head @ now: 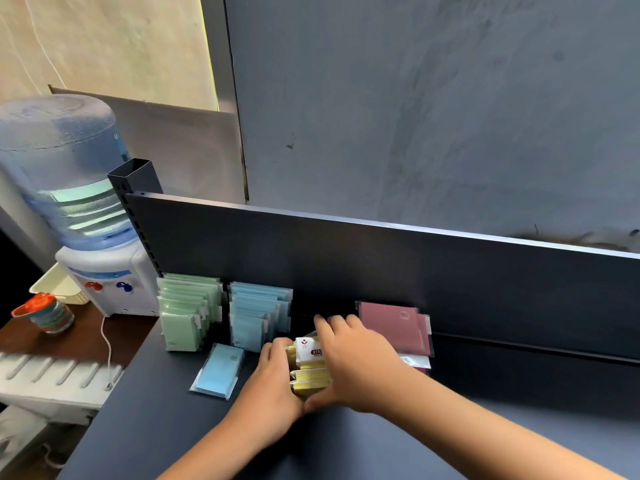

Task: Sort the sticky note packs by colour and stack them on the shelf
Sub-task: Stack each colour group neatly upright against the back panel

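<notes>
On the dark shelf [485,427] a green pack stack [183,317] leans on the back panel at the left, with a blue stack [258,315] right of it. One loose blue pack [218,370] lies flat in front. Pink packs [394,327] lean further right. Between the blue and pink groups stands a bundle of yellow packs [310,367]. My left hand [270,400] grips its left side, fingers curled round it. My right hand [356,362] holds its top and right side, thumb under the front corner.
A water dispenser [90,216] stands left of the shelf upright [138,181]. On the brown table beside it sit a jar with an orange lid [48,311], a cream basket [57,282] and a white cable [107,344]. The shelf's back panel [450,271] rises behind the packs.
</notes>
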The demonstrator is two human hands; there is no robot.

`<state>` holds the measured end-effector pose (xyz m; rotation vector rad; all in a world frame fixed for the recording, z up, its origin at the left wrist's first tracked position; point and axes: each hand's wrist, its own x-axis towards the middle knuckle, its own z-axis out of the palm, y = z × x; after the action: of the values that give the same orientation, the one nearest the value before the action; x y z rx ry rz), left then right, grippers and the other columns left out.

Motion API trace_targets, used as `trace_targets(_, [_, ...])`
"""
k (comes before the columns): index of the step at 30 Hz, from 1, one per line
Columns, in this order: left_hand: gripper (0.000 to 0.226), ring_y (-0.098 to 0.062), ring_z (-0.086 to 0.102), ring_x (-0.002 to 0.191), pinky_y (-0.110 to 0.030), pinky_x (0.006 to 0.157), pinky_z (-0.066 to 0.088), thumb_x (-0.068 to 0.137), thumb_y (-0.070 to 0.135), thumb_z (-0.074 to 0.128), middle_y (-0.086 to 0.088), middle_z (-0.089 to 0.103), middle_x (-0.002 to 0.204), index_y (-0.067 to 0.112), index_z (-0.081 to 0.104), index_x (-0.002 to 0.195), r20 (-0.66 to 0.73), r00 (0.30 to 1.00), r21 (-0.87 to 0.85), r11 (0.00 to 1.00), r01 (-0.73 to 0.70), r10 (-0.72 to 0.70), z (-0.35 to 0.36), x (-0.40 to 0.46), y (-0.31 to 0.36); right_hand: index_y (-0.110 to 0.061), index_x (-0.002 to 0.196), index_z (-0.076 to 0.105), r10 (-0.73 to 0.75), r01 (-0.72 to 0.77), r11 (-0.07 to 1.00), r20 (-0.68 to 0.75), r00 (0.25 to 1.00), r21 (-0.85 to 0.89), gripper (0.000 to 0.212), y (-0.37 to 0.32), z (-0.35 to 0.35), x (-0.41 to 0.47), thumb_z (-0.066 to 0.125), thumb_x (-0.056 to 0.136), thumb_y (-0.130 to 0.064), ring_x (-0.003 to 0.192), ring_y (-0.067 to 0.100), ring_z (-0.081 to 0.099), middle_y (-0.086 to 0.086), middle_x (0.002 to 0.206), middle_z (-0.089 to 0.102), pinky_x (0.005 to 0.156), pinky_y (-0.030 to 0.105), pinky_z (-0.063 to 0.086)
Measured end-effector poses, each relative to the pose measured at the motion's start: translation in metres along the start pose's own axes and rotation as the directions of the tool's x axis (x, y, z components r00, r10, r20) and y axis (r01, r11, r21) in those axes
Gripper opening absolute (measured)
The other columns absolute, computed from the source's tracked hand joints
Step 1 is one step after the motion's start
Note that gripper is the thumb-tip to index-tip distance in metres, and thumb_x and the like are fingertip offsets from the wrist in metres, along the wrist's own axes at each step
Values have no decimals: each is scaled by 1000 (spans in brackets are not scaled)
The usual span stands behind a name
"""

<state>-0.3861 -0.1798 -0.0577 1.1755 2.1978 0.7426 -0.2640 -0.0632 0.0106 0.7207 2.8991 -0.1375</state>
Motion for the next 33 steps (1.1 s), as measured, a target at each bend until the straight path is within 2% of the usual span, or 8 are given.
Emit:
trace_targets(4, [95, -27, 62, 106, -39, 88, 52, 68, 41, 89, 3, 39, 131, 28, 26, 139, -122, 993, -21, 1000, 5, -8, 9, 7, 2, -11, 135, 50, -35, 34, 998, -20, 999, -44, 91, 2, 9, 21, 82, 70, -67, 114, 29, 49, 8, 123, 56, 85, 42, 53])
trace_targets(8, [108, -32, 55, 124, -34, 94, 46, 77, 34, 84, -6, 36, 145, 20, 14, 158, -167, 985, -132, 991, 21, -43, 11, 9, 1, -16, 119, 57, 14, -17, 999, -64, 998, -50, 63, 11, 14, 34, 80, 73, -52, 110, 29, 53, 6, 115, 59, 72, 39, 50])
trace_targets(12, [95, -23, 36, 147, -29, 116, 33, 87, 21, 70, -1, 26, 162, 19, 12, 162, -112, 993, -117, 992, -43, 30, 16, 10, 2, -14, 131, 52, 96, -96, 995, -58, 994, -14, 71, 17, 12, 42, 80, 73, -44, 117, 31, 50, 8, 123, 56, 75, 38, 48])
trace_targets(16, [84, -26, 19, 155, -21, 118, 19, 89, 9, 59, -6, 8, 169, 16, 16, 161, -94, 995, -81, 995, -51, 43, 23, 21, 12, -12, 143, 43, 143, -145, 989, -114, 983, -10, 85, 22, 11, 45, 81, 73, -42, 120, 31, 47, 8, 129, 50, 82, 40, 55])
trace_targets(21, [80, -39, 42, 140, -36, 116, 37, 86, 7, 57, -13, 12, 164, 20, 24, 158, -60, 998, -98, 995, -9, 3, 25, 35, 24, -16, 127, 55, 131, -147, 986, -171, 976, -82, 64, 28, 17, 39, 79, 70, -33, 108, 30, 53, 6, 125, 45, 71, 37, 55])
trace_targets(25, [33, -37, 58, 121, -41, 100, 48, 91, 13, 57, -9, 35, 152, 14, 53, 123, -200, 979, -28, 999, -45, 39, 21, 28, 25, -14, 133, 54, 111, -133, 985, -186, 976, -110, 75, 29, 16, 39, 81, 69, -42, 110, 31, 50, 8, 129, 46, 81, 41, 56])
trace_targets(29, [39, -22, 64, 103, -37, 89, 51, 95, 25, 58, 7, 50, 130, 23, 53, 134, -272, 957, 71, 994, -88, 104, 0, 7, -1, -12, 141, 47, 82, -105, 987, -183, 980, -122, 87, 25, 12, 40, 81, 70, -47, 115, 32, 49, 8, 133, 45, 90, 43, 53])
trace_targets(33, [20, -20, 66, 88, -36, 74, 50, 94, 31, 62, 10, 52, 111, 28, 59, 114, -340, 937, 195, 981, -9, 76, -38, -13, -36, -12, 143, 50, 63, -94, 984, -198, 978, -152, 88, 25, 12, 43, 82, 70, -51, 115, 33, 50, 8, 134, 47, 91, 44, 53])
